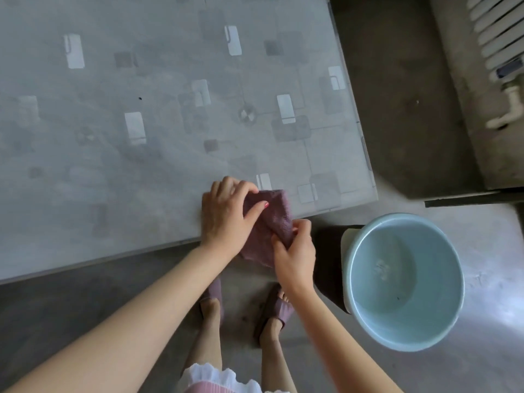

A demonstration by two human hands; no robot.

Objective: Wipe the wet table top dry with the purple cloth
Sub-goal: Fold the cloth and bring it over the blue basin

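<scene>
The purple cloth (276,215) lies folded over the near edge of the grey patterned table top (141,123), close to its right corner. My left hand (224,214) holds the cloth's upper part, fingers over its far edge and thumb across the top. Lower down, my right hand (295,253) pinches the part of the cloth that hangs off the table edge. The glossy table surface shows faint streaks.
A light blue basin (405,282) with a little water stands on the floor right of my feet, near the table corner. A white radiator (499,38) and its pipe run along the wall at the far right. Concrete floor surrounds the table.
</scene>
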